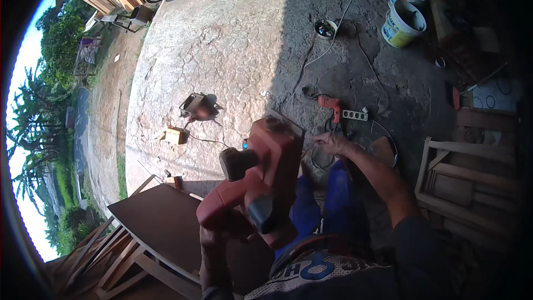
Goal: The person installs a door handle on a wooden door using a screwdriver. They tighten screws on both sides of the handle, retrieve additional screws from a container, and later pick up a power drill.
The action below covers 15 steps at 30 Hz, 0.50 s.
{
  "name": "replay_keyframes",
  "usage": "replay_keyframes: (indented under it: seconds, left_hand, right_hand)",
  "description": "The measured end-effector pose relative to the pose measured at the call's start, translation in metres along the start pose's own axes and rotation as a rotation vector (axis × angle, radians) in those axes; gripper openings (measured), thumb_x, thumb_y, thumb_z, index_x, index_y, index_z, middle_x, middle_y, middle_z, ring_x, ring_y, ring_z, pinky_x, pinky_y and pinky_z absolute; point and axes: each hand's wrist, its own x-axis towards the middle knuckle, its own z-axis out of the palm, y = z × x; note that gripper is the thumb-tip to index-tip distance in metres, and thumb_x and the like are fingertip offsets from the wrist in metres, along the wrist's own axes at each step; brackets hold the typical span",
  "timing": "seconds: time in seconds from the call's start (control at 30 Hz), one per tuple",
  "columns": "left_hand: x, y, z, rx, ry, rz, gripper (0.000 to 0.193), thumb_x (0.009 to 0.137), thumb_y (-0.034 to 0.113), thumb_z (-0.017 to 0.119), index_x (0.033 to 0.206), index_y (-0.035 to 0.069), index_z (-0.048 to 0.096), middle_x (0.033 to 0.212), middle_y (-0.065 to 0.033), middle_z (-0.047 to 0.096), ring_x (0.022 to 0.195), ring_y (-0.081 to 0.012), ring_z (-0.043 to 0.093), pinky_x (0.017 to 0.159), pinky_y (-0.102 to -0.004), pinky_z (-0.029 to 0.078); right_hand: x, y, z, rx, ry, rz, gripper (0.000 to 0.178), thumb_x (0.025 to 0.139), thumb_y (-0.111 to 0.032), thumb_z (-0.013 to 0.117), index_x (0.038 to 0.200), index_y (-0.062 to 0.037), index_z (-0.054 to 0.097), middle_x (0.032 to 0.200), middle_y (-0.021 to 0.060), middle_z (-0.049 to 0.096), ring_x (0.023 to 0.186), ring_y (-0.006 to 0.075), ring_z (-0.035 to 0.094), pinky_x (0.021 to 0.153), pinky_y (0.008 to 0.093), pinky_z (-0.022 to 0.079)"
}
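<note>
A red electric planer with dark knobs is raised in front of me, close to the camera. My left hand grips its rear handle from below; the planer hides most of the fingers. To the right of the planer, my right hand is over my legs, its fingers drawn together at the tips. Whatever is between those fingertips is too small to make out. Just beyond that hand, a red drill lies on the concrete beside a white power strip, with cables around them.
A brown board lies at the lower left over timber. Ahead on the sunlit floor are a dark red tool and a small wooden block. Buckets and a container of small parts stand farther off. A wooden frame is at right.
</note>
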Motion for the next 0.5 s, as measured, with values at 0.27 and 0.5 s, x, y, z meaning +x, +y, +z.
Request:
replay_keyframes:
  seconds: [0.27, 0.5]
  left_hand:
    - [-0.016, -0.016, 0.032, 0.553, -0.044, -0.514, 0.044, 0.080, 0.016, 0.075, 0.119, -0.001, 0.069, 0.093, -0.0080, 0.073, 0.090, -0.0109, 0.065, 0.082, -0.0320, 0.054]
    - [-0.041, -0.030, 0.043, 0.776, 0.031, -0.580, 0.047, 0.080, 0.015, 0.077, 0.126, 0.007, 0.069, 0.098, -0.0130, 0.076, 0.094, -0.0171, 0.073, 0.086, -0.0363, 0.056]
  right_hand:
    - [-0.005, -0.134, -0.032, -0.047, 0.167, -0.204, 0.034, 0.094, -0.006, 0.067, 0.128, -0.0082, 0.072, 0.097, 0.0072, 0.078, 0.089, 0.0090, 0.069, 0.077, 0.0268, 0.054]
    - [-0.052, -0.228, -0.023, -0.047, 0.043, -0.069, 0.029, 0.097, -0.017, 0.070, 0.125, -0.0107, 0.074, 0.102, 0.0069, 0.079, 0.090, 0.0073, 0.070, 0.076, 0.0243, 0.054]
